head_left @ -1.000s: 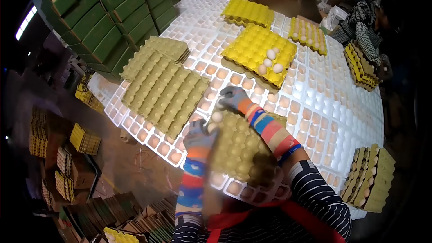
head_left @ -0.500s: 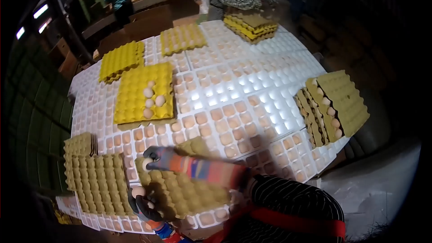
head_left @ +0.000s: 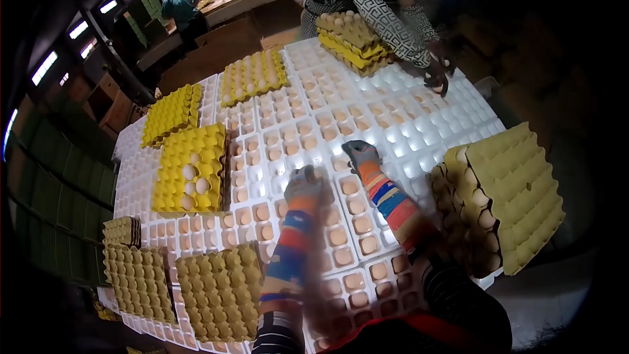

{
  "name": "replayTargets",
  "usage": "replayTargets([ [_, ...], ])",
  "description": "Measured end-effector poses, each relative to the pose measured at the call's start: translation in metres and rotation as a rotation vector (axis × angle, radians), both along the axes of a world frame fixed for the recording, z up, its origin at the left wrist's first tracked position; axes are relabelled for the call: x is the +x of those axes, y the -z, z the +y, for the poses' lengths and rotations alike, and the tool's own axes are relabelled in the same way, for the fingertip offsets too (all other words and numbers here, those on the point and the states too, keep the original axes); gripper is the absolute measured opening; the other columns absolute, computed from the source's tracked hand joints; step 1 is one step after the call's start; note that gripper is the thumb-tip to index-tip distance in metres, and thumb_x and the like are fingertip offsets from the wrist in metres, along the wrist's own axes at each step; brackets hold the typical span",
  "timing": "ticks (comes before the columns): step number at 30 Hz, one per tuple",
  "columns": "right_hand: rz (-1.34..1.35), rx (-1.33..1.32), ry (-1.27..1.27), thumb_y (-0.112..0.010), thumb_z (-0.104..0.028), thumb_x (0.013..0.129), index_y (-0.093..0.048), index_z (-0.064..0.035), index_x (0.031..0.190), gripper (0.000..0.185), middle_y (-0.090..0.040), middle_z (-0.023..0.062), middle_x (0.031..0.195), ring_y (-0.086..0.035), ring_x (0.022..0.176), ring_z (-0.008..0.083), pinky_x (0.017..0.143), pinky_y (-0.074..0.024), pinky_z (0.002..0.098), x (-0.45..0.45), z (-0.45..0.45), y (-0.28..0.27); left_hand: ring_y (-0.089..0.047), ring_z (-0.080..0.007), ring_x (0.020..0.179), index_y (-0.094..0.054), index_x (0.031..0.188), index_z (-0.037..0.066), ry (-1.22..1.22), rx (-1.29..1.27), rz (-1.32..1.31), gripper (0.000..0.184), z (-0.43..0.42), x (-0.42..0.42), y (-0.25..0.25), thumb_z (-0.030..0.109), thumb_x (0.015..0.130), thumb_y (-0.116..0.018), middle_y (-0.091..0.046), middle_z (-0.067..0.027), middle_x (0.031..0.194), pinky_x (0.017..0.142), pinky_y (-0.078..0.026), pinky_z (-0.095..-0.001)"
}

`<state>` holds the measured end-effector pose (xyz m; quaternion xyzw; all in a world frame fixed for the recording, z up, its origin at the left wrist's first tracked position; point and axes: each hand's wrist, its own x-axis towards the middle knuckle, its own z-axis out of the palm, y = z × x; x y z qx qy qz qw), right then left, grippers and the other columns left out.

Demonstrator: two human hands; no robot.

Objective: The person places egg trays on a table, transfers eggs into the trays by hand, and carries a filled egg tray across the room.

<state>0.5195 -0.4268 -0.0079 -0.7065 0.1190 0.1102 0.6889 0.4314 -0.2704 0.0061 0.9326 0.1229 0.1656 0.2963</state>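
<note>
Both my hands, in grey gloves and striped sleeves, reach over white plastic egg trays [head_left: 356, 259] with eggs in many of their cells. My left hand [head_left: 304, 185] is slightly blurred, its fingers curled over the tray's cells; what they hold is hidden. My right hand [head_left: 361, 153] lies further right and forward, fingers bent down towards the trays, and its grasp is hidden too. A brown pulp egg tray [head_left: 219, 292] rests to the left of my left forearm. Beyond it, several loose eggs [head_left: 196, 185] sit on a yellow egg tray [head_left: 171, 177].
At right, brown trays [head_left: 517, 200] are stacked with eggs between them. Another yellow tray [head_left: 255, 78] stands at the back beside a mixed stack [head_left: 350, 42]. Across the table, a person's hands [head_left: 438, 72] reach over the white trays. Another person [head_left: 181, 10] stands further back.
Both hands have moved from the brown trays at lower left, where eggs showed in them, forward and right over the white trays. The person opposite now reaches across the table.
</note>
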Motion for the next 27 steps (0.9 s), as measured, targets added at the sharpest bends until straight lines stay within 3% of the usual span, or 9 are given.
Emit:
replayTargets([
  [4, -0.204, 0.69, 0.097, -0.059, -0.016, 0.084, -0.065, -0.0062, 0.097, 0.017, -0.061, -0.001, 0.077, -0.055, 0.065, 0.0092, 0.054, -0.0441, 0.0254, 0.043, 0.018, 0.043, -0.06, -0.026, 0.081, -0.064, 0.105, 0.01, -0.127, -0.435, -0.276, 0.028, 0.013, 0.026, 0.021, 0.014, 0.077, -0.065, -0.057, -0.0101, 0.105, 0.076, -0.048, -0.0332],
  [8, -1.011, -0.341, 0.038, -0.052, -0.007, 0.081, -0.057, -0.0011, 0.095, 0.016, -0.065, 0.0126, 0.091, -0.061, 0.085, 0.0299, 0.076, -0.0475, 0.035, 0.066, 0.061, 0.066, -0.046, -0.0314, 0.114, -0.059, 0.115, 0.013, -0.109, 0.195, -0.104, 0.032, 0.041, 0.04, 0.053, 0.028, 0.088, -0.049, -0.053, -0.0141, 0.119, 0.1, -0.031, -0.0426],
  [11, -0.756, -0.389, -0.027, -0.058, -0.005, 0.075, -0.053, -0.0048, 0.104, 0.03, -0.063, 0.0077, 0.103, -0.057, 0.093, 0.0205, 0.079, -0.0442, 0.0306, 0.035, 0.065, 0.052, -0.032, -0.0329, 0.129, -0.055, 0.122, 0.016, -0.01, 0.455, 0.14, 0.038, 0.038, 0.027, 0.066, 0.033, 0.089, -0.045, -0.042, -0.0155, 0.135, 0.109, -0.015, -0.0479],
  [12, -1.118, -0.956, 0.031, -0.06, -0.009, 0.077, -0.053, -0.0042, 0.105, 0.029, -0.059, 0.0076, 0.11, -0.054, 0.097, 0.0205, 0.081, -0.044, 0.0324, 0.009, 0.056, 0.044, -0.031, -0.033, 0.13, -0.054, 0.123, 0.016, 0.012, 0.441, 0.108, 0.039, 0.043, 0.026, 0.073, 0.032, 0.089, -0.046, -0.04, -0.0158, 0.137, 0.109, -0.015, -0.0478],
  [17, -1.066, -0.384, -0.275, -0.063, -0.019, 0.08, -0.053, -0.0082, 0.113, 0.036, -0.054, 0.0124, 0.111, -0.053, 0.1, 0.0306, 0.087, -0.0425, 0.0394, -0.186, -0.017, -0.087, -0.032, -0.0338, 0.128, -0.052, 0.124, 0.011, -0.025, 0.359, -0.123, 0.047, 0.029, 0.013, 0.041, 0.03, 0.081, -0.057, -0.041, -0.0166, 0.134, 0.107, -0.019, -0.0476],
  [18, -0.918, 0.295, -0.455, -0.063, -0.016, 0.082, -0.055, -0.0062, 0.11, 0.031, -0.057, 0.0132, 0.106, -0.055, 0.094, 0.0281, 0.083, -0.0448, 0.0372, -0.202, -0.047, -0.092, -0.034, -0.0335, 0.126, -0.051, 0.124, 0.009, 0.03, 0.266, -0.181, 0.047, 0.018, 0.01, 0.043, 0.025, 0.081, -0.058, -0.041, -0.0175, 0.132, 0.106, -0.023, -0.047],
  [23, -0.583, -1.768, 0.807, -0.066, -0.056, 0.07, -0.04, -0.0111, 0.135, 0.083, -0.043, 0.0274, 0.129, -0.041, 0.119, 0.042, 0.098, -0.0347, 0.0493, -0.281, -0.26, -0.168, -0.042, -0.0238, 0.119, -0.042, 0.125, -0.002, 0.561, -0.726, -0.286, 0.051, -0.116, -0.049, 0.01, 0.006, 0.079, -0.062, -0.042, -0.013, 0.126, 0.1, -0.037, -0.0348],
  [25, 0.03, -1.604, 0.971, -0.055, -0.064, 0.077, -0.04, -0.0109, 0.135, 0.079, -0.04, 0.0276, 0.132, -0.038, 0.121, 0.0442, 0.099, -0.0325, 0.0504, -0.292, -0.336, -0.133, -0.043, -0.0272, 0.119, -0.041, 0.127, -0.002, 0.753, -0.919, -0.227, 0.057, -0.176, -0.062, 0.004, 0.016, 0.079, -0.065, -0.044, -0.0169, 0.128, 0.101, -0.036, -0.0358],
  [27, -0.417, -1.048, 0.849, -0.06, -0.032, 0.083, -0.043, -0.0023, 0.128, 0.056, -0.052, 0.0161, 0.119, -0.049, 0.101, 0.0267, 0.087, -0.0423, 0.0367, -0.297, -0.363, -0.113, -0.044, -0.0307, 0.119, -0.04, 0.129, -0.002, 0.875, -0.977, -0.241, 0.064, -0.224, -0.074, -0.012, 0.026, 0.079, -0.068, -0.045, -0.0207, 0.129, 0.101, -0.035, -0.0367],
])
